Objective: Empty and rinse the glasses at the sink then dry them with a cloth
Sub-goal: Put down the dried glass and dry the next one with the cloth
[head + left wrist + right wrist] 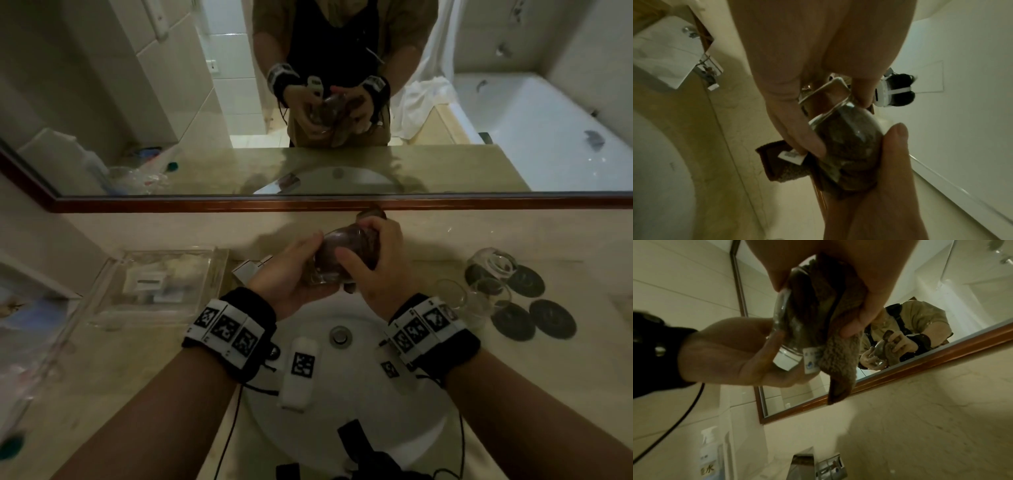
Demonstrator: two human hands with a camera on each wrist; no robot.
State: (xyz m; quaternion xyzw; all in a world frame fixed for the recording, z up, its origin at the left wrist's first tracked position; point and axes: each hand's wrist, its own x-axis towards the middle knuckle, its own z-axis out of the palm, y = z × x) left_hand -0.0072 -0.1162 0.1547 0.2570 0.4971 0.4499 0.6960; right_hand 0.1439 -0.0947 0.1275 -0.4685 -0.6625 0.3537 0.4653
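Note:
Over the sink (404,404) my left hand (301,270) cradles a clear glass (334,255) by its base, tipped on its side. A brown cloth (371,213) is stuffed into the glass and spills over its rim. My right hand (371,255) grips the cloth at the rim, thumb on the glass wall. The left wrist view shows the cloth through the glass (849,142) and my thumb (894,146) against it. In the right wrist view the cloth (838,356) hangs from the glass (785,318), pinched by my right fingers (865,313).
Three more clear glasses (493,265) stand on the counter at the right, among several dark round coasters (551,318). A clear tray (154,284) with small items sits at the left. The drain (340,335) is below my hands. A mirror (308,202) spans the wall.

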